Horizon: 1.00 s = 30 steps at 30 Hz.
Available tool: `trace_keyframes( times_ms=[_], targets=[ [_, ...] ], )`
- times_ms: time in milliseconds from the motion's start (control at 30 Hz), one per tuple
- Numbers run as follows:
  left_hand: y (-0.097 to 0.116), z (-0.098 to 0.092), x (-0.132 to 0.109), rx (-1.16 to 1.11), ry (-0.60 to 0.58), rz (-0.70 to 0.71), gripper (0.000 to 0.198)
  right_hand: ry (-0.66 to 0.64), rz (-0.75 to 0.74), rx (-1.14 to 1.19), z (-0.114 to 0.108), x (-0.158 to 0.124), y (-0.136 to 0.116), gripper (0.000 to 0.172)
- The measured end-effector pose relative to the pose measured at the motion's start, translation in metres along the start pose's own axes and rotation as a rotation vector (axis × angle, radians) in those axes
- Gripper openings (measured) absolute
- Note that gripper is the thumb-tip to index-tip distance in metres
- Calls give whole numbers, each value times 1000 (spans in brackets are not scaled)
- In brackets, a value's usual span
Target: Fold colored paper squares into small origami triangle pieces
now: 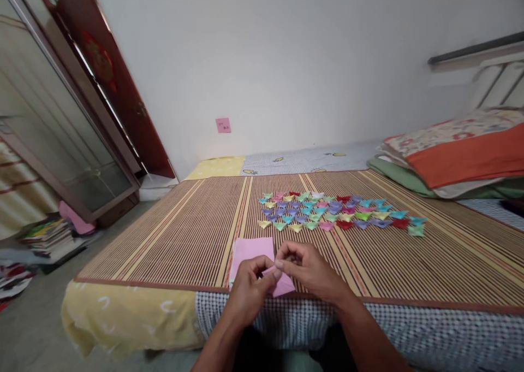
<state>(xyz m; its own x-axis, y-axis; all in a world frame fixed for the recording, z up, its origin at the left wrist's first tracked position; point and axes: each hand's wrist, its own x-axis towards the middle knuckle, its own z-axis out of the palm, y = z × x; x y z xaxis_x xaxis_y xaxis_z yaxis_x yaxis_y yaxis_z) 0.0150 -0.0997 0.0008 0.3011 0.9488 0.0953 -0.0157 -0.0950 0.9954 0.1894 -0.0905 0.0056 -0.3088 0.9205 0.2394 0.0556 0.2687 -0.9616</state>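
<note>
Near the front edge of a striped mat (pixel 176 235), my left hand (pixel 250 284) pinches a folded pink paper (pixel 283 286) between thumb and fingers. My right hand (pixel 309 265) grips the paper's upper corner, its fingertips touching those of my left hand. Part of the paper is hidden behind my fingers. Just behind and left of my hands lies a stack of pink square sheets (pixel 252 249). Farther back, several rows of small folded paper shapes (pixel 323 210) in many colours rest on the mat.
Folded bedding (pixel 466 153) is piled at the right back. A pink note (pixel 223 125) sticks to the white wall. Stacked books (pixel 51 235) and a glass-doored cabinet (pixel 73 126) stand at the left. Patterned cloth (pixel 429 328) hangs over the front edge.
</note>
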Motion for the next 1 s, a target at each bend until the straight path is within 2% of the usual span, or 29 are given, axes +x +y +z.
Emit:
trace_keyframes(
  times_ms=[167,267,500,667,800,900,1000],
  targets=[
    [-8,-3,32,-57,141,44,35,115,-61,51,-11,20,13,34],
    [-10,-2,51,-103,213,67,35,142,-60,-37,-14,29,18,36],
    [-13,7,84,-174,206,69,36,214,-97,-167,-25,47,22,35],
    [-10,7,93,-157,158,95,30,215,-113,-277,-35,54,19,30],
    [-9,4,93,-133,149,113,29,218,-61,-270,-36,56,20,31],
    [-12,0,90,-133,153,72,32,217,-47,-227,-39,57,23,32],
    [-15,0,88,-298,110,-10,35,214,-97,-117,-43,59,26,25]
  ],
)
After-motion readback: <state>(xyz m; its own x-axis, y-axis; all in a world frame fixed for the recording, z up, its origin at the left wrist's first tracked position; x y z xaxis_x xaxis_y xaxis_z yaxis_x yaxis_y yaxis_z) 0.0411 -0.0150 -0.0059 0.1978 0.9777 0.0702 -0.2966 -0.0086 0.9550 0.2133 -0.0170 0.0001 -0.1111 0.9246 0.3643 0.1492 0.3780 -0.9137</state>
